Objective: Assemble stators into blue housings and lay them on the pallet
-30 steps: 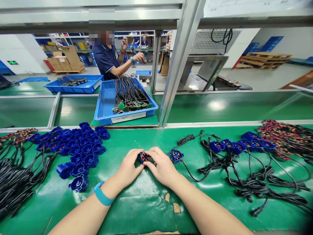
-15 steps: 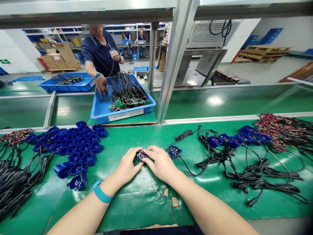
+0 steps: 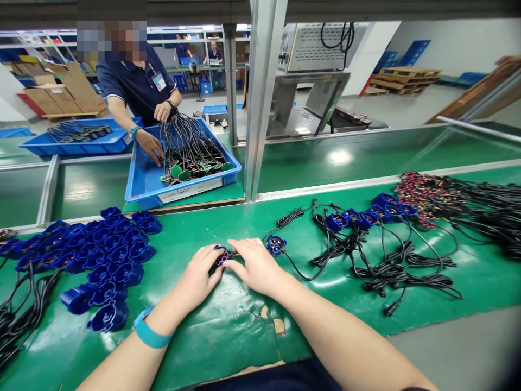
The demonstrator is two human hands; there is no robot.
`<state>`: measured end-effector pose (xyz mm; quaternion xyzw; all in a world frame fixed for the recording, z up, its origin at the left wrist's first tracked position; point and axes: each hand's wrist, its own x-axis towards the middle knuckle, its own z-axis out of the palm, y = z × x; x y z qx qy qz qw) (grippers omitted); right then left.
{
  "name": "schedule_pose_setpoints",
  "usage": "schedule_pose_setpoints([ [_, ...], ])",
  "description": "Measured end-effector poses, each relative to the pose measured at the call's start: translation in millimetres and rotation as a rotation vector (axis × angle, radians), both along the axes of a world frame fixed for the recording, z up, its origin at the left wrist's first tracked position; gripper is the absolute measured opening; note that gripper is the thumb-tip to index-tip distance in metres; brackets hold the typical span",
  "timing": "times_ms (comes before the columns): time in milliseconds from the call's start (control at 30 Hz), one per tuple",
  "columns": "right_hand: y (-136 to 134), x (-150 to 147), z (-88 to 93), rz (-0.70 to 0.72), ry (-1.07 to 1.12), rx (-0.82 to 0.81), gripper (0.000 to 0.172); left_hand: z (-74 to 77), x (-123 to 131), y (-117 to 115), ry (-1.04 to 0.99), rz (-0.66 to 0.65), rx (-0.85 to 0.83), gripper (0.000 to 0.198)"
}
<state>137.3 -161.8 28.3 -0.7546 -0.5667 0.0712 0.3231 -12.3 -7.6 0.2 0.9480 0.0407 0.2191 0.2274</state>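
Both my hands meet on a small blue round housing (image 3: 222, 255) that rests on the green mat (image 3: 228, 326). My left hand (image 3: 198, 276), with a blue band on its wrist, pinches the housing from the left. From the right, my right hand (image 3: 254, 266) closes its fingers on the same piece. Just right of my hands lies another blue housing with a black cable (image 3: 275, 245). A heap of empty blue housings (image 3: 106, 255) sits to the left.
Finished blue housings with black cables (image 3: 366, 220) and a bundle of wired parts (image 3: 448, 201) lie at the right. A blue tray (image 3: 146, 184) of cabled boards stands behind, where a co-worker's hand (image 3: 150, 145) reaches in. A metal post (image 3: 260, 98) rises at centre.
My head has turned, so the whole scene slid left and the table edge shows at right. My hands stay on the housing. The co-worker has leaned over the blue tray.
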Motion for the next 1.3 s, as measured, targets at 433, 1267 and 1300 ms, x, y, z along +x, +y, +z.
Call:
schedule_pose_setpoints([
  [433, 0, 14, 0.6, 0.011, -0.088, 0.004, 0.017, 14.3, 0, 11, -0.066, 0.079, -0.012, 0.025],
  [1267, -3, -12, 3.1, 0.122, 0.049, -0.155, 0.012, -11.5, -12, -18, -0.003, 0.277, 0.283, 0.051],
  [1300, -3, -13, 3.9, 0.125, 0.051, -0.159, 0.012, -11.7, -12, -20, 0.003, 0.273, 0.28, 0.053],
])
